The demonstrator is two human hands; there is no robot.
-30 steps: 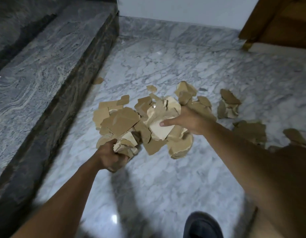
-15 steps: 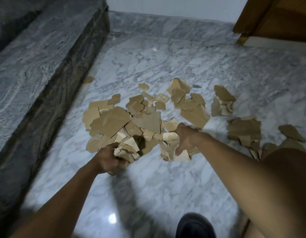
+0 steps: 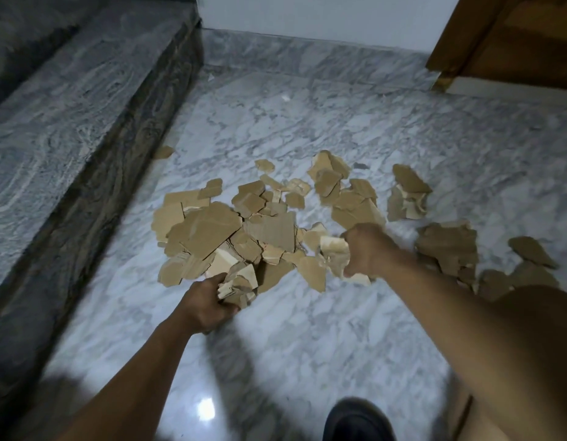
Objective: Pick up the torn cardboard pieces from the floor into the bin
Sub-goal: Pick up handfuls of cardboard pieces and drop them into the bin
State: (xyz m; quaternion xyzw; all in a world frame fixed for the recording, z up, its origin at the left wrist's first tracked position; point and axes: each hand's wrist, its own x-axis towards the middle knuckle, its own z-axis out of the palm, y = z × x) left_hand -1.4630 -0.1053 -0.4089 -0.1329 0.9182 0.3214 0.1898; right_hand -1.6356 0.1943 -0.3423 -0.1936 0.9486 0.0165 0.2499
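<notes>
Several torn brown cardboard pieces lie in a heap on the white marble floor. My left hand grips a bunch of pale torn pieces at the heap's near edge. My right hand is curled round another bunch of pieces at the heap's right side. More pieces lie scattered to the right and further back. No bin is in view.
A grey stone step runs along the left. A wooden door stands at the back right beside a white wall. One stray scrap lies by the step. A dark shoe shows at the bottom.
My right hand has pulled back from the heap's middle toward its near right side, closing on a bunch of pieces. My left hand keeps its grip in about the same place.
</notes>
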